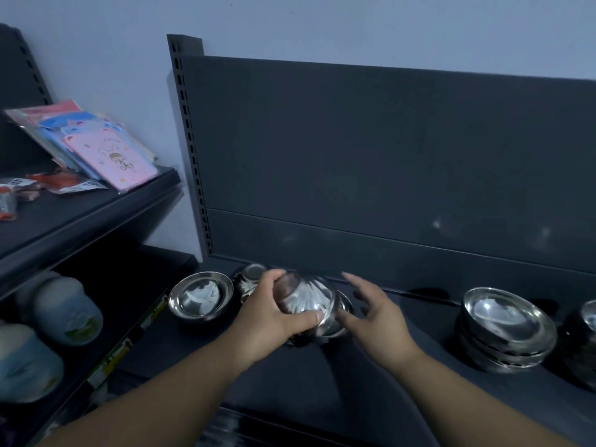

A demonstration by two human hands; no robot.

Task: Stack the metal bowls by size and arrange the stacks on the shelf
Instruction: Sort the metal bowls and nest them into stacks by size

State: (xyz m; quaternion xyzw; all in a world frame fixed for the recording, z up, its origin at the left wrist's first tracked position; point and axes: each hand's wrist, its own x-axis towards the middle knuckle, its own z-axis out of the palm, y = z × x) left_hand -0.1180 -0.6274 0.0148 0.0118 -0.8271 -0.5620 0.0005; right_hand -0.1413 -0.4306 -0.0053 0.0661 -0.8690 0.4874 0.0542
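Steel bowl (304, 301) gripped by left hand (271, 312); right hand (371, 312) spread.

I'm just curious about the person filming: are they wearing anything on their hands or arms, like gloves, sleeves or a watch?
No. The left hand and right hand are bare, with no gloves or rings visible. Both forearms are uncovered to the picture's bottom edge: no sleeves, watch or bracelet show. The dim light could hide small details.

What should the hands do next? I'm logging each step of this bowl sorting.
Probably lower the tilted bowl that the left hand grips into the bowl beneath it, steadied by the open right hand alongside. It hangs right over that one, while the single bowl at left and the finished stack at right stand apart.
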